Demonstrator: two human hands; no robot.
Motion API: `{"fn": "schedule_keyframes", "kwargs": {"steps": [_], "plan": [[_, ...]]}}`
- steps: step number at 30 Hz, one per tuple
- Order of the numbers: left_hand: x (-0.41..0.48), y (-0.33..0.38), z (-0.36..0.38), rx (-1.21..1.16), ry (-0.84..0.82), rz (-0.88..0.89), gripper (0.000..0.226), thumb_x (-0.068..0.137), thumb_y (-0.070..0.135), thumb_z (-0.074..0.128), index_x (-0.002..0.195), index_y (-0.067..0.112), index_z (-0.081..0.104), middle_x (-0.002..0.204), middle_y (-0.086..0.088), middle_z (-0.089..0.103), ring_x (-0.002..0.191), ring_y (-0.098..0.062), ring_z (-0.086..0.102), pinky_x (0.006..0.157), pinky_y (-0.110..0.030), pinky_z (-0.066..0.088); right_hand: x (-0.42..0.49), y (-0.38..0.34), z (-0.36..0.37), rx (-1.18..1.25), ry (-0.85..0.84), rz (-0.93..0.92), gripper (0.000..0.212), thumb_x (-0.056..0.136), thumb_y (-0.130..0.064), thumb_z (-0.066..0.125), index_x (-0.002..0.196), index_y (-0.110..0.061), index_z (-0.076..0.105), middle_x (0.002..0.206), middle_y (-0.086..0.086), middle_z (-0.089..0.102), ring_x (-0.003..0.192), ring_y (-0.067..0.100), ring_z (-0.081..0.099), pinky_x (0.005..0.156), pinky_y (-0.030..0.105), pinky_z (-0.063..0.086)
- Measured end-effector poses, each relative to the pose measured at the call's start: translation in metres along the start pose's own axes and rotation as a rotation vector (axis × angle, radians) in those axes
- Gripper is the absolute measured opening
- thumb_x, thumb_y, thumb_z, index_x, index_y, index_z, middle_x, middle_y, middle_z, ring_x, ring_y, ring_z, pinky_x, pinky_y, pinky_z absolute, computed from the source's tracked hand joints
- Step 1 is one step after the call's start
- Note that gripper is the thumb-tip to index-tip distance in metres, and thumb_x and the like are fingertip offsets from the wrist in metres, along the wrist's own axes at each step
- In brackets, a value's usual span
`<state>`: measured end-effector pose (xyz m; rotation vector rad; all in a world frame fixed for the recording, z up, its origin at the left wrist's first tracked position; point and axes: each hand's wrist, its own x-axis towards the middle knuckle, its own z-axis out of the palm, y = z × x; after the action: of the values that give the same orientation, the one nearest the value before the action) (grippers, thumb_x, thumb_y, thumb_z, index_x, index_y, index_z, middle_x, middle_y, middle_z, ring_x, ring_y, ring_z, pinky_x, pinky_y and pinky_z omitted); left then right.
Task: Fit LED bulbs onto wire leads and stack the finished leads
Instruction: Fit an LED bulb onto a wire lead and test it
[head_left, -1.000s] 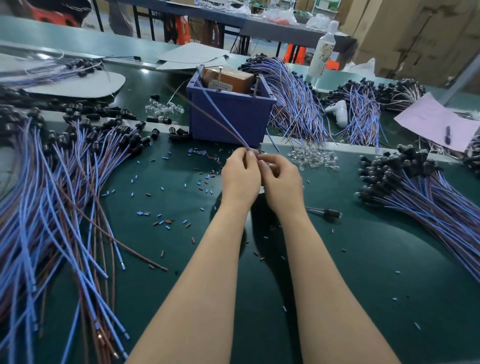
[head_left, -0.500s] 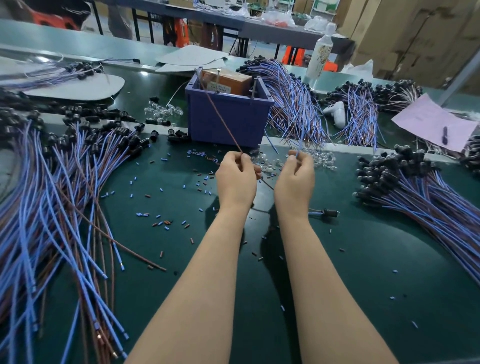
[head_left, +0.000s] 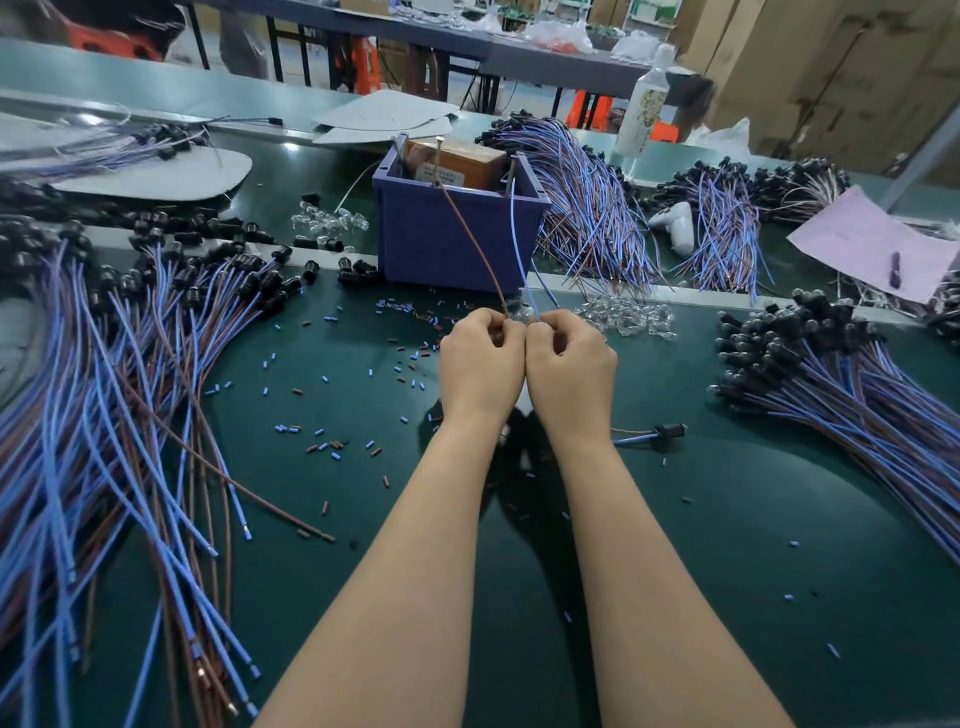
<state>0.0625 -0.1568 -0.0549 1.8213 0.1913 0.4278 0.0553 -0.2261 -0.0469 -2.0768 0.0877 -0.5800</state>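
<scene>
A brown wire (head_left: 475, 244) rises from the curled, pinching fingertips of the left hand (head_left: 480, 358), and a blue wire (head_left: 517, 249) rises from those of the right hand (head_left: 569, 364); the two hands touch at the knuckles. Both wires lean away to the blue bin (head_left: 452, 239) beyond the fingers. A heap of clear LED bulbs (head_left: 628, 317) lies just past the right fingers, with a pile of capped leads (head_left: 831, 364) farther right.

Assembly workshop, green workbench (head_left: 727, 519), heaped wire leads (head_left: 104, 389), purple parts bin (head_left: 452, 234), stacked cartons (head_left: 831, 62)
</scene>
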Motion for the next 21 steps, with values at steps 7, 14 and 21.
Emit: {"fn": "schedule_keyframes", "kwargs": {"steps": [7, 14, 21], "plan": [[-0.003, 0.005, -0.002, 0.013, -0.039, 0.036, 0.016, 0.088, 0.017, 0.055, 0.073, 0.014, 0.060, 0.065, 0.005, 0.061, 0.071, -0.021, 0.062, 0.063, -0.027, 0.046, 0.002, 0.000, -0.007, 0.028, -0.045, -0.004, 0.022, 0.085, -0.012, 0.050, 0.066, -0.021, 0.057, 0.052, -0.010, 0.047, 0.057, 0.011, 0.044, 0.060, 0.026, 0.035], [-0.006, 0.006, -0.001, 0.001, -0.069, 0.034, 0.015, 0.086, 0.018, 0.055, 0.074, 0.012, 0.062, 0.066, 0.003, 0.064, 0.073, -0.023, 0.065, 0.068, -0.032, 0.051, 0.007, 0.002, -0.017, 0.020, -0.118, -0.034, 0.033, 0.085, -0.011, 0.049, 0.054, -0.022, 0.047, 0.050, -0.005, 0.045, 0.056, 0.014, 0.041, 0.057, 0.029, 0.036], [-0.006, 0.005, 0.002, 0.028, -0.064, 0.050, 0.023, 0.090, 0.023, 0.055, 0.067, 0.018, 0.058, 0.059, 0.009, 0.061, 0.061, -0.011, 0.060, 0.058, -0.021, 0.046, 0.008, 0.006, -0.016, 0.051, -0.096, -0.072, 0.044, 0.092, -0.020, 0.050, 0.050, -0.018, 0.041, 0.046, -0.004, 0.043, 0.048, 0.007, 0.037, 0.049, 0.017, 0.030]]}}
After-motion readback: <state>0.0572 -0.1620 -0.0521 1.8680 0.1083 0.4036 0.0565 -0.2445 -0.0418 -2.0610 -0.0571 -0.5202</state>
